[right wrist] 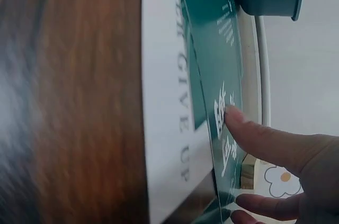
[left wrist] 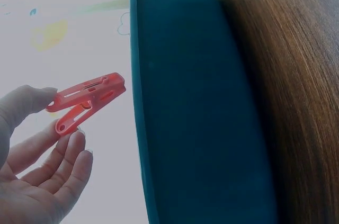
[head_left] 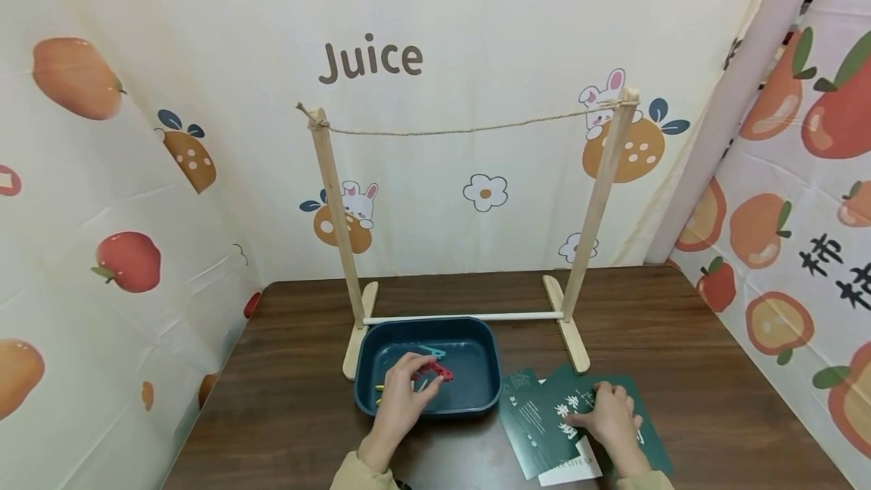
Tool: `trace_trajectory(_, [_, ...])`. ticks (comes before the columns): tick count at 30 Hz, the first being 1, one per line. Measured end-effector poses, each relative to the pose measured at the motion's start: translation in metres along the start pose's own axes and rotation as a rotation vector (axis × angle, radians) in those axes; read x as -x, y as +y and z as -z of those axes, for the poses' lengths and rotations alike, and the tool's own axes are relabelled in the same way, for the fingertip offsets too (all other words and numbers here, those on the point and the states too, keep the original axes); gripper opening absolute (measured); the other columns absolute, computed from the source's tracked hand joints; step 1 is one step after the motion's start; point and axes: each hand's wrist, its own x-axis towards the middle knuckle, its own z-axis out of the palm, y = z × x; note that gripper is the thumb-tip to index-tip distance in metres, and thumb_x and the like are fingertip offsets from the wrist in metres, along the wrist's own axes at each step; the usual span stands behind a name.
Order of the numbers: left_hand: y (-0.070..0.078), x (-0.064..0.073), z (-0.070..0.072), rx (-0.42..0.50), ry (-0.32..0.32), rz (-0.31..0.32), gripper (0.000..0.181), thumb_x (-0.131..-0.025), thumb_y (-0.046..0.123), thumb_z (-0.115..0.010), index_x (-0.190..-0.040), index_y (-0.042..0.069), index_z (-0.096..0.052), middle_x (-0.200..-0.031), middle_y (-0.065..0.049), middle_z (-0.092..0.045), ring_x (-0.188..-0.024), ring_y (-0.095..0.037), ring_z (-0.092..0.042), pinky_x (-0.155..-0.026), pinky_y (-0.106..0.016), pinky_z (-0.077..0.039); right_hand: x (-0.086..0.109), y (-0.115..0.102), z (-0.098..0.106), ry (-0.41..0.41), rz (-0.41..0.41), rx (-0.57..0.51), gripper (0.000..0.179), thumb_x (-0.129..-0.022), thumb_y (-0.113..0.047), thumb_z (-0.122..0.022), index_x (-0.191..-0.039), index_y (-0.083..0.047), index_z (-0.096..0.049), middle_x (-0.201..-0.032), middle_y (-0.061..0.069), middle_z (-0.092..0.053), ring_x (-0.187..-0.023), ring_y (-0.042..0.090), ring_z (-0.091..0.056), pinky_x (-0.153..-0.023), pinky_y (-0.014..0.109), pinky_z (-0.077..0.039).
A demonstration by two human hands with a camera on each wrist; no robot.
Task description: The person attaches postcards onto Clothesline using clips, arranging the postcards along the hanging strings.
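Observation:
My left hand (head_left: 401,398) pinches a red clothespin (left wrist: 90,99) by its handle ends, between thumb and index finger. That hand is over the dark blue basin (head_left: 427,408), with the clothespin above the rim in the left wrist view. A blue clothespin (head_left: 432,351) and yellow ones (head_left: 379,388) lie inside the basin, partly hidden by the hand. To the right, my right hand (head_left: 615,423) rests on the dark green cards (head_left: 544,429), its thumb and fingers spread over their surface. White lettering shows on the top card near the thumb (right wrist: 249,126).
Behind the basin stands a wooden frame (head_left: 599,206) with a rope (head_left: 435,132) strung between its posts and a white rod (head_left: 517,316) at its base. A white card (head_left: 571,469) with printed letters sticks out beneath the green ones. Patterned curtains surround the brown table (head_left: 272,399).

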Motion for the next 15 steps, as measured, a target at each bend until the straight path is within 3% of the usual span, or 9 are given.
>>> trace_trajectory(15, [0.002,0.000,0.001,-0.021,-0.007,-0.002,0.022,-0.074,0.009,-0.071,-0.094,0.003,-0.066,-0.084,-0.002,-0.058,-0.075,-0.020,-0.057,-0.064,-0.031,-0.049,-0.017,0.011,0.009,-0.115,0.004,0.029,0.096,-0.042,-0.051,-0.081,-0.103,0.014,-0.046,-0.093,0.027,-0.048,-0.087,0.043,-0.044,-0.072,0.054,-0.029])
